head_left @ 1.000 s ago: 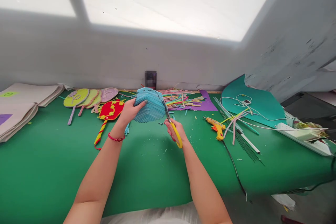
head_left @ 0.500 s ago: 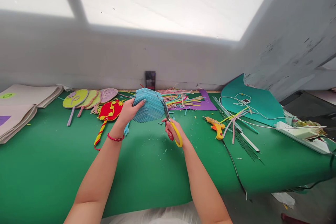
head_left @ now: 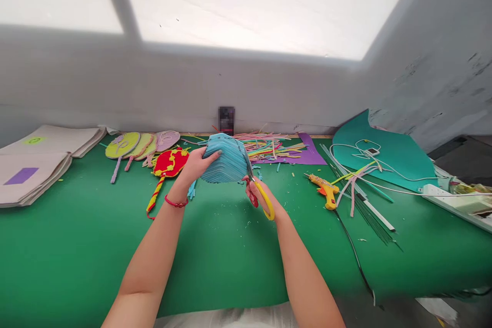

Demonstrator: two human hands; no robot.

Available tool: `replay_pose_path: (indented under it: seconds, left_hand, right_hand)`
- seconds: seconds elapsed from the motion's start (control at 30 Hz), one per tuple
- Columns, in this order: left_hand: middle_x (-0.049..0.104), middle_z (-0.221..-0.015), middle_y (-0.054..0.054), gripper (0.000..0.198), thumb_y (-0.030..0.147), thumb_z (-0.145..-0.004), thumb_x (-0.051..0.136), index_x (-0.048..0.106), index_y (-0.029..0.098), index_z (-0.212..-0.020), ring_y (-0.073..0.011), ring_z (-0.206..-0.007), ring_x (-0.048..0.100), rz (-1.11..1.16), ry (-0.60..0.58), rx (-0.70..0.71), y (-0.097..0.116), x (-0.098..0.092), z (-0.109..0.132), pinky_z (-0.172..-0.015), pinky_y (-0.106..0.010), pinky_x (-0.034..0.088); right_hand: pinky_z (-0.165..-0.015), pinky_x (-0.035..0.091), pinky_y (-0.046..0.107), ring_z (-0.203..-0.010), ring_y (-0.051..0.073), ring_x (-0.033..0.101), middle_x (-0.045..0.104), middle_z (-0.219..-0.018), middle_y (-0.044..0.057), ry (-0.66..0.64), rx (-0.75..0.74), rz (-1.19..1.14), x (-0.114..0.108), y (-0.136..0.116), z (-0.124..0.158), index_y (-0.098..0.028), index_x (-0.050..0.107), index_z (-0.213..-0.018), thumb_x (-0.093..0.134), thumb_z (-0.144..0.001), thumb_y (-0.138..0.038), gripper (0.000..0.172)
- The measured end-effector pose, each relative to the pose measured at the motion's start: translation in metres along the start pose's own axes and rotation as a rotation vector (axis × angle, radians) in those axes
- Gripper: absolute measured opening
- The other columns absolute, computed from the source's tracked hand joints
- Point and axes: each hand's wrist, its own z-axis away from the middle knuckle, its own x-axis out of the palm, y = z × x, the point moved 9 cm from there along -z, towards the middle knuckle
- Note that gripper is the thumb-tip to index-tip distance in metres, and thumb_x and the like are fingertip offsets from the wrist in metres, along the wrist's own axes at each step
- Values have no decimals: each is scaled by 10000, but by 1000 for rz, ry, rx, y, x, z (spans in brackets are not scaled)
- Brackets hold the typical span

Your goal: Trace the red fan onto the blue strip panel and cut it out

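My left hand point(head_left: 197, 165) grips the left side of a blue, round panel of pipe cleaners point(head_left: 226, 161), thumb on its face and the other fingers behind it. The strips run in a slanted, chevron-like pattern. In my right hand point(head_left: 265, 196) is a pair of scissors point(head_left: 269, 204) with one yellow and one red handle. Their blades lie along the panel's right edge; whether they bite into it is hard to make out. Small blue offcuts point(head_left: 192, 189) lie on the green table point(head_left: 215, 256) below, with tiny pale scraps nearby.
Several finished round fans point(head_left: 125, 146) and a red-and-yellow one point(head_left: 169, 163) lie to the left. Loose coloured pipe cleaners point(head_left: 272, 147) are piled behind. At right are a yellow glue gun point(head_left: 325, 192), thin wires, cables, a teal sheet point(head_left: 400, 161) and a power strip point(head_left: 442, 195).
The whole scene has shifted slightly right and down in the view. Both hands keep their holds, with the scissors still at the panel's right edge.
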Motion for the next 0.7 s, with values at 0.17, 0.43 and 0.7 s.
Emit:
replay_pose_path:
  seconds: [0.17, 0.43, 0.7]
  left_hand:
    - [727, -931, -77, 586, 668, -745, 573, 712, 124, -914, -255, -866, 638, -23, -7, 5, -1, 0, -1, -738, -321, 494]
    - [727, -914, -62, 543, 647, -764, 568, 714, 138, -881, -247, -850, 636, -41, -3, 17, 0, 3, 0, -730, -317, 497]
    - [735, -942, -65, 548, 644, -751, 587, 716, 137, -912, -254, -877, 643, 0, -6, 21, 2, 7, 1, -759, -324, 503]
  right_hand:
    - [-424, 370, 211, -442, 77, 357, 407, -585, -69, 7, 43, -36, 2, 0, 2, -211, 521, -1084, 424, -840, -684, 541]
    - [-386, 353, 204, -393, 72, 339, 385, -512, -91, 71, 72, -94, 0, -3, 3, -215, 500, -943, 479, -808, -685, 490]
    - [-337, 311, 190, -350, 56, 302, 373, -483, -98, 136, 95, -83, -5, -1, 4, -216, 501, -875, 511, -793, -677, 468]
